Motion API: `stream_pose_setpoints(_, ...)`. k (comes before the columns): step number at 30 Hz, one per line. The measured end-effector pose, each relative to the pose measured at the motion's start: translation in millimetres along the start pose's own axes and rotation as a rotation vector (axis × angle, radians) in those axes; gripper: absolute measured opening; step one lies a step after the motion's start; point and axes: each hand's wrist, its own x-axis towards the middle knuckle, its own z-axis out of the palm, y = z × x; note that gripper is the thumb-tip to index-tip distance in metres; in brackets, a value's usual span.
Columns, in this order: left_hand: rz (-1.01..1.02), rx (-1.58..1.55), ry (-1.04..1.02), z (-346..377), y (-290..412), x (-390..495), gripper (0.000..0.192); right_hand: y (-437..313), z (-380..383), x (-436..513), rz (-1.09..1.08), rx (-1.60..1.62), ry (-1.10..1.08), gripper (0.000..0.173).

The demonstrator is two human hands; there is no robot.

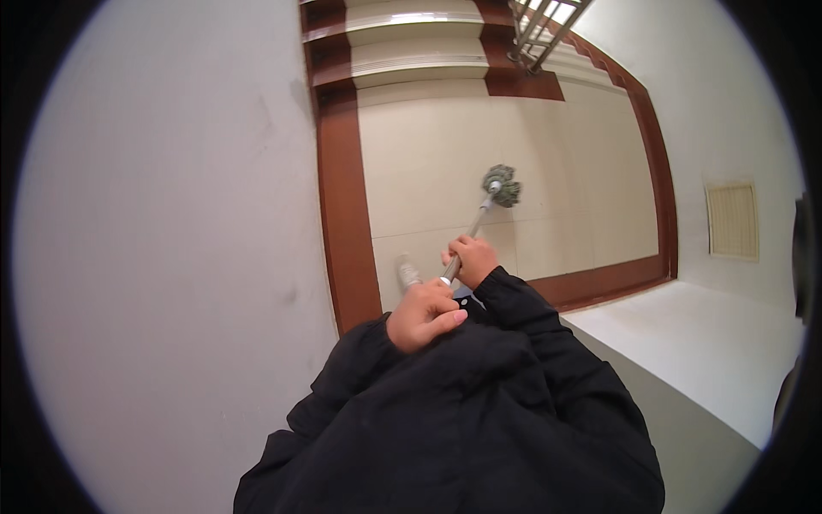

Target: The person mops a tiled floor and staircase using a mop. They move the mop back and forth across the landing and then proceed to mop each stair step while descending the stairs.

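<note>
My left hand (426, 313) is wrapped around the upper end of a mop handle (475, 223), close to my body. Lower down the same handle, my right hand (476, 258) grips the shaft. The handle slants away from me to a grey-green mop head (502, 185) of strands, which rests on the cream tiled floor (424, 160). The strands look slightly blurred. A light-coloured shoe (407, 271) shows on the floor just beyond my left hand.
Stairs (417, 51) with dark red sides rise ahead, beside a metal railing (539, 38). A plain wall (173, 244) stands at the left. Dark red skirting (661, 193) borders the floor at the right, below a wall vent (733, 221).
</note>
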Motion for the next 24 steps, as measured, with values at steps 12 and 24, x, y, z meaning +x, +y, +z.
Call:
stream_pose_setpoints(12, -0.178, 0.317, 0.142, -23.5, -72.8, -51.3, 0.033, -85.5, 142.5, 65.1, -0.408, 0.538, -0.391, 0.012)
stream_pose_setpoints(24, 0.037, 0.083, -0.293, 30.3, -71.9, 33.2, 0.039, 31.7, 79.1, -16.6, 0.039, 0.286, 0.019, 0.012)
